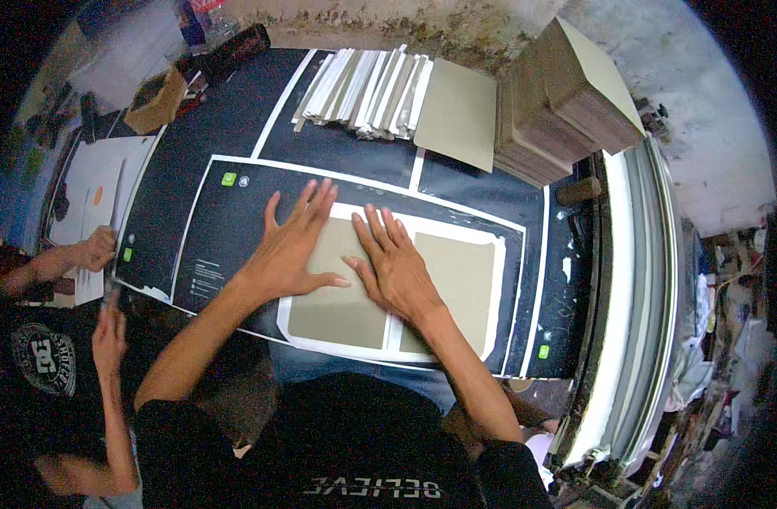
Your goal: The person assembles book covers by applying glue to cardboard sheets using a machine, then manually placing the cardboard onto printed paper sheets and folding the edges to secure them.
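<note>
Grey-beige cardboard is forming 2 rectangular panels [342,314] on a white sheet [394,334]; left hand [295,246] and right hand [397,271] are lying spread over them, uneven pressure risking skewed alignment.

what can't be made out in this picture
All in the head view:
Left grey board: left edge partly covered by the left hand.
White strip to its right: middle covered by the right hand.
Small print on the black sheet: too small to read.
Co-worker's lower hand: blurred.
</note>
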The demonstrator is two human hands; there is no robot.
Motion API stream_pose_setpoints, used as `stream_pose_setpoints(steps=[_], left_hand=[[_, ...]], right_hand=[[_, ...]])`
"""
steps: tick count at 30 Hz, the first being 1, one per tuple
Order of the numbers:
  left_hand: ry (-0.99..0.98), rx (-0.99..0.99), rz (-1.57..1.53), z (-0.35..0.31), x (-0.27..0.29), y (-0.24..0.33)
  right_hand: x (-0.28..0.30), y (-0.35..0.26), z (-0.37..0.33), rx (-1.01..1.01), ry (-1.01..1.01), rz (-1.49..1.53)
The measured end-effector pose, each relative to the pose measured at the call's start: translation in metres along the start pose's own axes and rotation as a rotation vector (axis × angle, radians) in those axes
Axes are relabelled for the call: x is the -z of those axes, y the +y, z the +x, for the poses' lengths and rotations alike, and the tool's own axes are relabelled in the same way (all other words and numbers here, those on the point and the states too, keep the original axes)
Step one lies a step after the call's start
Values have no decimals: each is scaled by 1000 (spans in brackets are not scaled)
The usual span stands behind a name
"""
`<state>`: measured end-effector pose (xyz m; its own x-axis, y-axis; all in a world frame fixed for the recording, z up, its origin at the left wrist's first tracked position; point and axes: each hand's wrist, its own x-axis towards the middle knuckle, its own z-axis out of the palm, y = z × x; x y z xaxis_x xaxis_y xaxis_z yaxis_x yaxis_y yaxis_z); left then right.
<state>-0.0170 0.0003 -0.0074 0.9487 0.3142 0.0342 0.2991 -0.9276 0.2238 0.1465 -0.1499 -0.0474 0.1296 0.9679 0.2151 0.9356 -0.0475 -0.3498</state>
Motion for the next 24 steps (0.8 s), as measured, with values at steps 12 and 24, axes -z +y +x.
stream_pose_setpoints(steps=[12, 24], left_hand=[[46, 99, -49, -25, -35, 3], [-63, 94, -19, -5, -7, -17]], right_hand=[[3, 4, 54, 70, -103, 163], [-5, -15, 36, 116, -257, 326]])
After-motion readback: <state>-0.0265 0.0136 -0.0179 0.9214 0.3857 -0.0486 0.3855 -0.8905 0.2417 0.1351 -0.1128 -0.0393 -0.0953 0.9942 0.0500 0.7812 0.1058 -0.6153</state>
